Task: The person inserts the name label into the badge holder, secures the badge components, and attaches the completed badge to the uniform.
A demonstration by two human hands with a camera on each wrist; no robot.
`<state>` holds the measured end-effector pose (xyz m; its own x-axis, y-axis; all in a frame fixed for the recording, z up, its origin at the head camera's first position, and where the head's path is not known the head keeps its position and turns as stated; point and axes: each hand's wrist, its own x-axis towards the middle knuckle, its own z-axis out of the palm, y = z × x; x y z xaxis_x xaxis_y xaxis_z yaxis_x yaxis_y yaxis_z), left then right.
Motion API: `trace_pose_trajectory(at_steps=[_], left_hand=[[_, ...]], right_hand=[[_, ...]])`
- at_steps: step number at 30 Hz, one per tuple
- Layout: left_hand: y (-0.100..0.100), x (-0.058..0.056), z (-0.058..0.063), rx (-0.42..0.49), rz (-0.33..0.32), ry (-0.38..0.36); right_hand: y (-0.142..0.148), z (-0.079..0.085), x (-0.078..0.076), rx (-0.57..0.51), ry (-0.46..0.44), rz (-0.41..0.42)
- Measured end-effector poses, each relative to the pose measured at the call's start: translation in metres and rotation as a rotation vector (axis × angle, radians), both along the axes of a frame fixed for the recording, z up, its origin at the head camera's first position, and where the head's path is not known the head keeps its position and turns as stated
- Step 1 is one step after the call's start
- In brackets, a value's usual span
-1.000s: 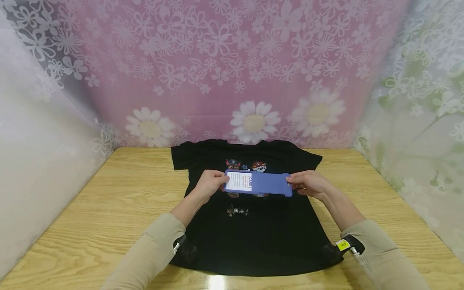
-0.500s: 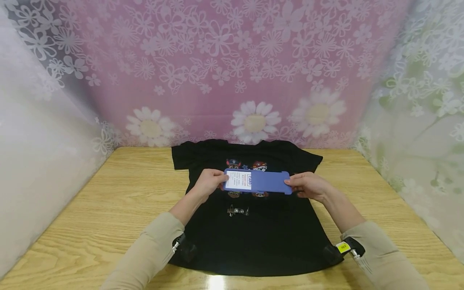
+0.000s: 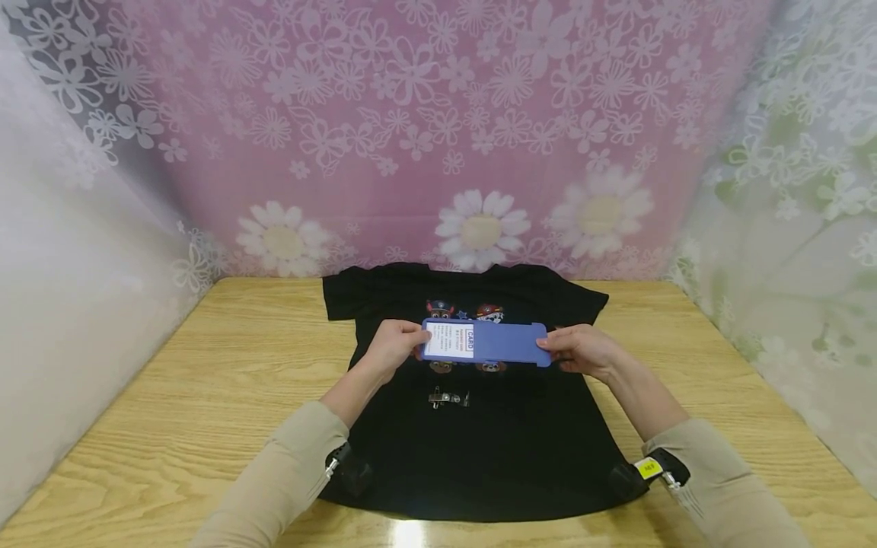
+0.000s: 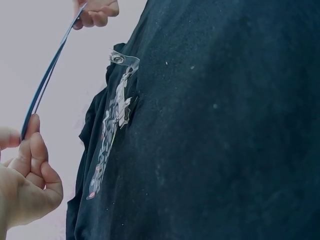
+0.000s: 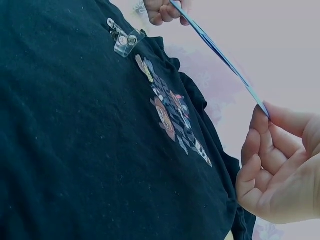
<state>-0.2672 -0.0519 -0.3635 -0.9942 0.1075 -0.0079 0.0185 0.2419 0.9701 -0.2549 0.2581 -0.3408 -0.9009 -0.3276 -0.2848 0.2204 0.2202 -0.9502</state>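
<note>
A blue card holder (image 3: 510, 343), its two parts slid apart lengthwise, is held level above the black T-shirt (image 3: 479, 449). A white card (image 3: 448, 339) printed "CARD" shows in its left part. My left hand (image 3: 396, 346) pinches the left end between thumb and fingers, the thumb lying over the white card. At the opposite end, my right hand (image 3: 582, 350) pinches the blue part. Both wrist views show the holder edge-on as a thin blue strip (image 4: 47, 72). Below it, a metal badge clip (image 3: 448, 398) with a clear strap lies on the shirt.
The T-shirt is spread on a wooden table (image 3: 226, 365), its cartoon print (image 3: 441, 309) partly hidden behind the holder. A pink floral curtain (image 3: 411, 137) hangs at the table's back edge. Pale curtains (image 3: 788, 228) flank both sides.
The holder's right end has shifted slightly left and up with my right hand, and its notched edge shows more plainly. My left hand has barely moved. The clip and shirt stay put.
</note>
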Motion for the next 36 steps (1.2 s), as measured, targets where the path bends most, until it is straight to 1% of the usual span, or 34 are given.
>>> trace_pose_trajectory(at_steps=[6,11,14,23,26,31,33,36], left_hand=[[-0.0013,-0.0008,0.0002,-0.002,-0.012,0.012],[0.0000,-0.0015,0.0003,-0.007,-0.022,0.004],[0.0005,-0.0025,-0.0002,-0.010,-0.025,-0.004],[0.0003,-0.0002,0.0025,-0.011,-0.072,0.033],[0.0004,-0.0014,0.0022,-0.023,-0.080,0.012],[-0.0007,-0.0024,0.0005,-0.079,-0.073,-0.035],[-0.0014,-0.0020,0.0010,-0.094,-0.080,-0.034],[-0.0015,-0.0022,0.0021,-0.085,-0.098,-0.025]], right_hand=[[-0.0007,-0.0005,-0.0002,-0.025,-0.010,-0.003],[0.0023,-0.0019,-0.0017,-0.019,-0.018,-0.003],[0.0042,-0.0021,-0.0028,-0.019,-0.020,0.013],[0.0065,-0.0012,-0.0032,-0.017,-0.021,0.028],[0.0066,-0.0005,-0.0030,-0.005,-0.006,0.019],[0.0055,0.0000,-0.0029,0.012,-0.009,0.002],[0.0050,-0.0001,-0.0027,0.012,-0.014,0.001],[0.0049,-0.0007,-0.0024,0.009,0.001,0.004]])
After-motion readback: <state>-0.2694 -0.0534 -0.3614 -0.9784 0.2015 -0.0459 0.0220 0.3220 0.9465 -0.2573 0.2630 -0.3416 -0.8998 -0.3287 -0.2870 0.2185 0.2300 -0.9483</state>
